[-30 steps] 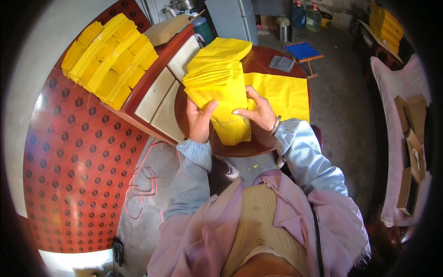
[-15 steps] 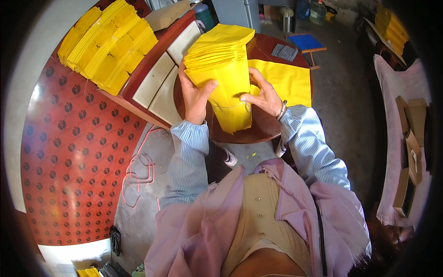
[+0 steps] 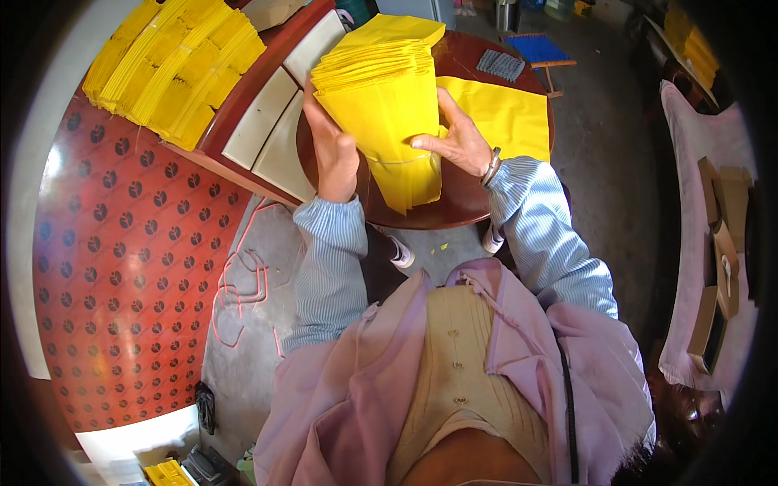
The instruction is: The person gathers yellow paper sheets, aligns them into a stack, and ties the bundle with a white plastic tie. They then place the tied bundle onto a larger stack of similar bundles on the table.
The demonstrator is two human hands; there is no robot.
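Head-worn fisheye looks down from close above; dark rim perhaps unreadable.

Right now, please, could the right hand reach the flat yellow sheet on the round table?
Probably yes: the right hand, at the yellow bundle, looks close to the flat yellow sheet, with nothing visibly between them.

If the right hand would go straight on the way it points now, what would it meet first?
Probably the thick bundle of yellow, paper-like sheets: the right hand points up and left toward it, and the thumb seems to touch it. How deep the fingertips reach is unclear.
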